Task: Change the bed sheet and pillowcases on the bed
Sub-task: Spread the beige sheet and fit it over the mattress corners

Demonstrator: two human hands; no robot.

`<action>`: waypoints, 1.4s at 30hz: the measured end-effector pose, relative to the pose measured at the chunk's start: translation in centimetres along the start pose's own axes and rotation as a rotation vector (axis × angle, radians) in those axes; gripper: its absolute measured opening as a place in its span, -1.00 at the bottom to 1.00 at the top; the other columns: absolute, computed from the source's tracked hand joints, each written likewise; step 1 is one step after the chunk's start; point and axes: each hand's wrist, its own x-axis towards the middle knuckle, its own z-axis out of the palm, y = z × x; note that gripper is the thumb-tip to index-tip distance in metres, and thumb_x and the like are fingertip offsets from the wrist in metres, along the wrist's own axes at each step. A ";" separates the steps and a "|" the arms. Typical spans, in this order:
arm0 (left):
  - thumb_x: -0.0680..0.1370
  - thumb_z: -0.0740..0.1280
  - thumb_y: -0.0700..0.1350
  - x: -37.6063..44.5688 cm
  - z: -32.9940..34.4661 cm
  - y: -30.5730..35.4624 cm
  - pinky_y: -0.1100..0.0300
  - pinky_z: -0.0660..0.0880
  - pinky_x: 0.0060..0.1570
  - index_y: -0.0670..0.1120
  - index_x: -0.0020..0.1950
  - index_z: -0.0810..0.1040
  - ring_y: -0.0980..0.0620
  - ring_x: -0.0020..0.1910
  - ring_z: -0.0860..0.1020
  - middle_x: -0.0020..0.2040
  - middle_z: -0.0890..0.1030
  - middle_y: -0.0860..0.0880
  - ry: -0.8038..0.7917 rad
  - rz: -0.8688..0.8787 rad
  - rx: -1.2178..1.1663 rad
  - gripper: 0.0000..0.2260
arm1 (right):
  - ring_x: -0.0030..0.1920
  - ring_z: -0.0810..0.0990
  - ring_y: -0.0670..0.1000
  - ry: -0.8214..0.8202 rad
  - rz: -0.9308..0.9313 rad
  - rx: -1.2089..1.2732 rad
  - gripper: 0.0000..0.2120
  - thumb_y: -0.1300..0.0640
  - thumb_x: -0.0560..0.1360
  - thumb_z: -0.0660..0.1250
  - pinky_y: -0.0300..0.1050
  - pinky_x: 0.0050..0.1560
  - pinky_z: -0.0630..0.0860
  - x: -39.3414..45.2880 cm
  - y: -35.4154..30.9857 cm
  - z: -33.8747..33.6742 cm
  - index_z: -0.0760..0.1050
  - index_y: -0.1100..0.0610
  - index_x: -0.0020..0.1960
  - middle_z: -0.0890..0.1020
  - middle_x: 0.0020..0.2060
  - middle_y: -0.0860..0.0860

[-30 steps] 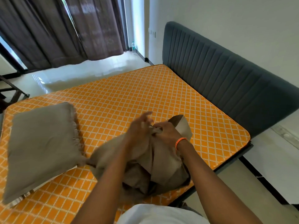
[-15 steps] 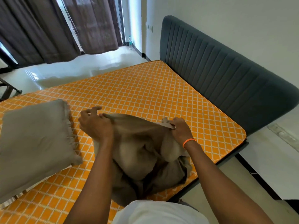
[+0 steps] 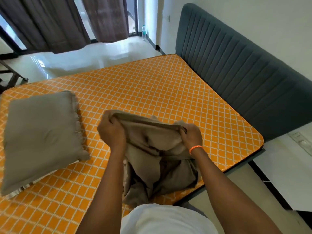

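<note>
Both my hands hold the sheet over the near edge of the mattress.
A pillow lies left on the mattress; my left hand and right hand each have fingers curled round the hem of the sheet; headboard right.

Single head view, looking forward and down over mattress, hands close below

curtains hang closed | water bottle on floor
</note>
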 end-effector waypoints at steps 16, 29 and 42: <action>0.59 0.18 -0.17 -1.0 -1.5 -0.7 0.08 0.39 -0.15 -0.01 0.11 0.61 -0.05 -0.13 0.59 -0.08 0.68 -0.06 -0.145 0.212 0.019 -0.77 | -0.31 0.58 0.05 -0.167 -0.369 -0.012 -0.78 -0.08 0.55 0.43 -0.02 -0.32 0.40 0.2 -6.7 1.1 0.43 -0.05 -0.15 0.57 -0.36 -0.03; 0.47 0.49 0.05 -3.1 2.2 -2.8 -0.07 0.55 0.27 0.20 0.40 0.55 0.08 0.28 0.61 0.25 0.66 0.13 -1.056 0.128 -0.136 -0.52 | -0.31 0.48 -0.10 -0.286 -0.154 0.079 -0.82 0.24 0.39 0.42 -0.23 -0.27 0.35 2.1 -9.2 -0.7 0.55 0.02 -0.33 0.52 -0.40 -0.12; 0.43 0.18 -0.13 5.4 -3.1 -0.8 0.14 0.53 0.08 0.04 0.16 0.73 0.02 0.11 0.61 0.12 0.68 0.02 -0.381 0.073 -0.150 -0.57 | -0.35 0.48 0.02 0.171 0.232 0.086 -0.63 0.04 0.61 0.37 -0.05 -0.26 0.35 -0.3 1.1 -1.5 0.47 0.10 -0.35 0.49 -0.42 0.01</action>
